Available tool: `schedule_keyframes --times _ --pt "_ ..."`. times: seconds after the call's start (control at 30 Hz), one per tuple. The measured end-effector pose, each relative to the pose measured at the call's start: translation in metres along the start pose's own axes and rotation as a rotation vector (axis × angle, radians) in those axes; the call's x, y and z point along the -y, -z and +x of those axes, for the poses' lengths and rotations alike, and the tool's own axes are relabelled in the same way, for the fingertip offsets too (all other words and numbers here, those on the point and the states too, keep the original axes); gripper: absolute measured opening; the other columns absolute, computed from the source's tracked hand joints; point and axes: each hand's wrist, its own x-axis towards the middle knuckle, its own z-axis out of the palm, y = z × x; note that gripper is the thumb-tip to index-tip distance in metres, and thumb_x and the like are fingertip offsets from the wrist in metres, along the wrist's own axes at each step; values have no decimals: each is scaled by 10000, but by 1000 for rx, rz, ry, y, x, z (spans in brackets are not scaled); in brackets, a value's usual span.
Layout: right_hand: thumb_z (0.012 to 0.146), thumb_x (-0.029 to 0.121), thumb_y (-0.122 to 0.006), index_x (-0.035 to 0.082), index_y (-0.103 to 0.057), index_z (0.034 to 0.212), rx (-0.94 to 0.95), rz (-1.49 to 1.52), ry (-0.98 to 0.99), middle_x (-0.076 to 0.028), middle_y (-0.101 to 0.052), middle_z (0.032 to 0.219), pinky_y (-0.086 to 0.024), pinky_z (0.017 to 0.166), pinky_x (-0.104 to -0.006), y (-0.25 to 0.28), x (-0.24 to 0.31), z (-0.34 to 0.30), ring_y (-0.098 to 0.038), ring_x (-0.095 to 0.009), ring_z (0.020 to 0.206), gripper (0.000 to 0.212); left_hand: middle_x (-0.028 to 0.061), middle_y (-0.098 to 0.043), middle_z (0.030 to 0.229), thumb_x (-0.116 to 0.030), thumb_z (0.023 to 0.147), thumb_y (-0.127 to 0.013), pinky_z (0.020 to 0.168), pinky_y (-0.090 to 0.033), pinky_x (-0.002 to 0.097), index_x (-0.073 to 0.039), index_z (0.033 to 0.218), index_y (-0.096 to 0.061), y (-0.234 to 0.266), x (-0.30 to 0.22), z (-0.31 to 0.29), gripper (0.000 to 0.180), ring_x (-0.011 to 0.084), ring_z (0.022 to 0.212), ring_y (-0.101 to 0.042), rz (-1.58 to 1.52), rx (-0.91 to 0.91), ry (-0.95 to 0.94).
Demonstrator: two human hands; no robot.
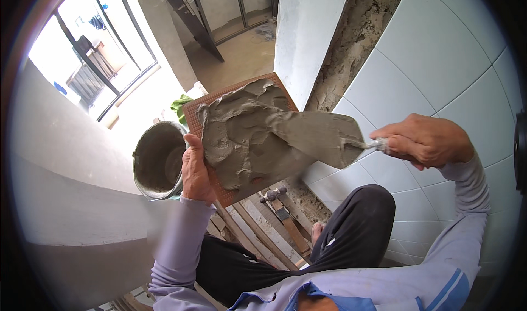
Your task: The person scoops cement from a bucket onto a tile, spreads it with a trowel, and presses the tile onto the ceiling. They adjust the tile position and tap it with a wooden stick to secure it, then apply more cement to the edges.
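At frame centre, grey mortar (241, 138) coats a brown tile (193, 115).
Right hand (431, 140) grips a trowel (329, 137), fingers closed; left hand (196, 173) clasps the tile's edge, fingers mostly hidden.

I see daylight glaring white through the upper-left window (112, 42); fisheye distortion bends the wall tiles (417, 75) toward dark corners.

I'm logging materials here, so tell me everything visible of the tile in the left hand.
The tile looks ceramic: a flat slab, its reddish-brown gridded side showing, the other hidden. Wet-looking grey mortar covers most of it in uneven swirls, leaving bare strips near the edges. It is held up at a slant, the left hand gripping its left edge. The trowel overlaps its right side.
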Motion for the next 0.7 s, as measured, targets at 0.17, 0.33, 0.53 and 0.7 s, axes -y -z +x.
schedule_keyframes --times 0.17,0.33,0.53,0.7 --pt "1042 263 -411 -48 -579 1271 -89 236 40 -21 -511 612 -425 402 -257 5 -35 -13 -472 -90 424 422 157 -571 1309 -578 985 -391 952 -542 516 -62 1417 -403 12 -3 3 674 319 1149 -610 -159 47 138" --pt "1045 307 -425 -57 -566 1286 -7 431 264 -18 -520 608 -426 400 -247 15 -64 32 -486 -94 426 459 167 -551 1343 -570 993 -374 968 -531 497 -35 1436 -377 18 -2 10 694 318 1155 -606 -165 115 126" --pt "1042 305 -432 -71 -557 1301 24 330 196 -32 -526 591 -437 409 -254 27 -68 26 -501 -108 429 473 152 -500 1413 -568 990 -380 1027 -492 446 -28 1463 -346 26 -9 2 718 282 1234 -556 -163 159 71" --pt "1028 240 -445 -28 -575 1303 -34 289 74 -46 -579 642 -450 415 -246 35 -89 -22 -536 -104 454 405 150 -534 1378 -573 987 -392 996 -516 451 -38 1442 -388 34 -7 1 702 290 1202 -579 -191 181 95"
